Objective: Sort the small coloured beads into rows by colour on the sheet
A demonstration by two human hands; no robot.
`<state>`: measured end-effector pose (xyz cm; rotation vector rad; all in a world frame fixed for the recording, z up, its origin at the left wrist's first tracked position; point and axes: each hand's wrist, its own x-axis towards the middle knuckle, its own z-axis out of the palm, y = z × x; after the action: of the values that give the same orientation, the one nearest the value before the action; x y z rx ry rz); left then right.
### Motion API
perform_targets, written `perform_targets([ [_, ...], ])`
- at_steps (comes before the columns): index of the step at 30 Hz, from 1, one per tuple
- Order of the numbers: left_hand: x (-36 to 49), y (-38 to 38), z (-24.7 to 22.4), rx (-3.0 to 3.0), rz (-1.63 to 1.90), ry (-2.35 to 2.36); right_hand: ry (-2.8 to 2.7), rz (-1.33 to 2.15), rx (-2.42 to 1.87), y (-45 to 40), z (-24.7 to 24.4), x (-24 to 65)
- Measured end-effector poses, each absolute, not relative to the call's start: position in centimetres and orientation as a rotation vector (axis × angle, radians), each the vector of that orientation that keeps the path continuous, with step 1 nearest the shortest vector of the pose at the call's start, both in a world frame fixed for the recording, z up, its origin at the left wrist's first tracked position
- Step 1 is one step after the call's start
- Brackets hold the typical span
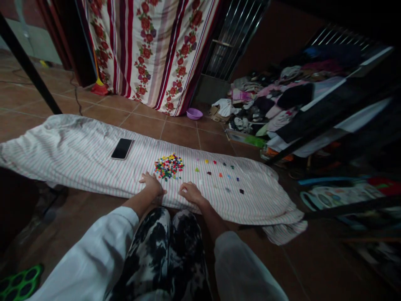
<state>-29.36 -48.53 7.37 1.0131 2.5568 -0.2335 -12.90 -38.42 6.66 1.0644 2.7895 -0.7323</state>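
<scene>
A heap of small multicoloured pieces [169, 166] lies on a striped cloth [94, 146] in front of me. My left hand [151, 185] rests on the cloth just below the heap's near-left edge, fingers spread and nothing visible in them. To the right, my right hand [191, 192] is held low over the cloth with thumb and fingers curled together; whatever they may pinch is too small to make out. Beyond it, single pieces are set out apart in loose rows, among them a yellow piece [206, 161], an orange piece [220, 175] and a black piece [241, 191].
A dark-screened phone [122, 149] lies on the cloth left of the heap. Past the far edge are a tiled floor, a purple basin [194, 113] and a flowered curtain [147, 50]. Clothes [269, 96] are piled at right, near dark metal bars.
</scene>
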Motion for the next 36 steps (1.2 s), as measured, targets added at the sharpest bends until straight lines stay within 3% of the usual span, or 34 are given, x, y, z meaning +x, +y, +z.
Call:
perform_targets([
  [8, -29.4, -48.2, 7.8, 0.931, -0.436, 2.482, 2.748, -0.956, 1.049, -36.3, 9.1, -14.8],
  [20, -28.8, -48.3, 7.9, 1.0, -0.472, 2.52, 2.997, -0.464, 0.929, -35.7, 8.9, -22.9],
  [36, -28.6, -48.6, 8.1, 1.08, -0.526, 2.516, 2.981, -0.513, 0.965, -34.7, 6.8, -24.9],
])
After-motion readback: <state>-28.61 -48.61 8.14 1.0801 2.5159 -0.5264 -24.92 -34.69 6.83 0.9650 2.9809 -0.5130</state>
